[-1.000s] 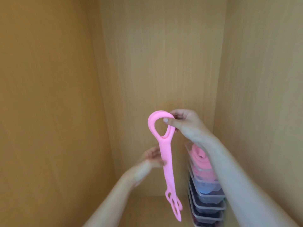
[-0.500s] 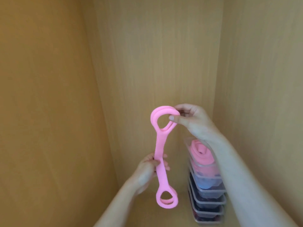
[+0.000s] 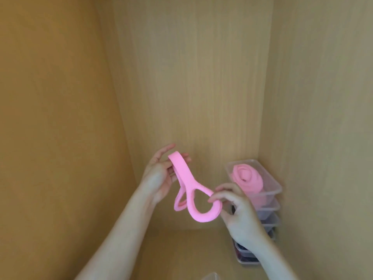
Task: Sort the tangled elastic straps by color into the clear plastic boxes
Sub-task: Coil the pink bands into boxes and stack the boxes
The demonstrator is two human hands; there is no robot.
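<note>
A pink elastic strap (image 3: 188, 179) with a loop at each end is folded between my hands. My left hand (image 3: 161, 174) holds the fold at its upper end, fingers partly spread. My right hand (image 3: 235, 207) pinches the rim of the big front loop at lower right. A second loop hangs just behind it. Right of my hands stands a stack of clear plastic boxes (image 3: 271, 196) in the back right corner. The top box holds a rolled pink strap (image 3: 247, 179). Lower boxes show pale blue and dark contents, partly hidden by my right wrist.
Wooden cabinet walls close in on the left (image 3: 60, 138), back (image 3: 191, 87) and right (image 3: 323, 118). The wooden floor (image 3: 181, 251) lies below my hands. A clear plastic edge (image 3: 211, 276) shows at the bottom of the view.
The strap hung stretched vertically before; now it is folded in half and lower. My right hand came down with its loop, and my left hand rose to hold the fold.
</note>
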